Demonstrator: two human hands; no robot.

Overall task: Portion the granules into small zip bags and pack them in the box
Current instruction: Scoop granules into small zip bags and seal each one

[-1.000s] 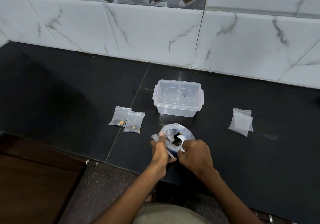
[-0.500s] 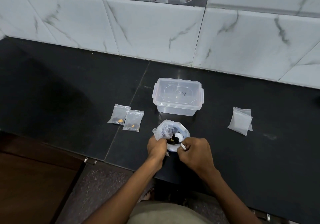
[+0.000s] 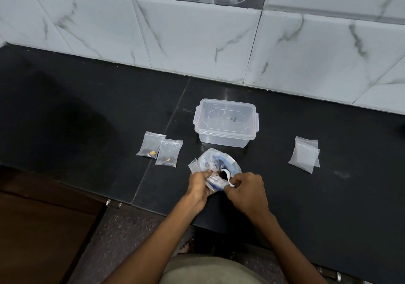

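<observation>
A large clear bag of dark granules (image 3: 215, 163) sits open on the black counter (image 3: 87, 112) in front of me. My left hand (image 3: 200, 184) grips a small zip bag (image 3: 194, 165) at the big bag's near rim. My right hand (image 3: 246, 188) pinches a small white scoop (image 3: 226, 175) that dips into the big bag. Two filled small zip bags (image 3: 158, 148) lie to the left, each with dark granules and an orange piece. The clear lidded plastic box (image 3: 226, 122) stands just beyond the big bag.
A short stack of unfilled small zip bags (image 3: 304, 154) lies to the right on the counter. The white marbled tile wall (image 3: 197, 38) rises behind the box. The counter's front edge runs just below my hands, with a brown cabinet (image 3: 39, 229) at lower left.
My hands and the big bag shifted slightly towards me and lower. The left hand's fingers have closed further around the small bag. The scoop stays in the big bag's mouth.
</observation>
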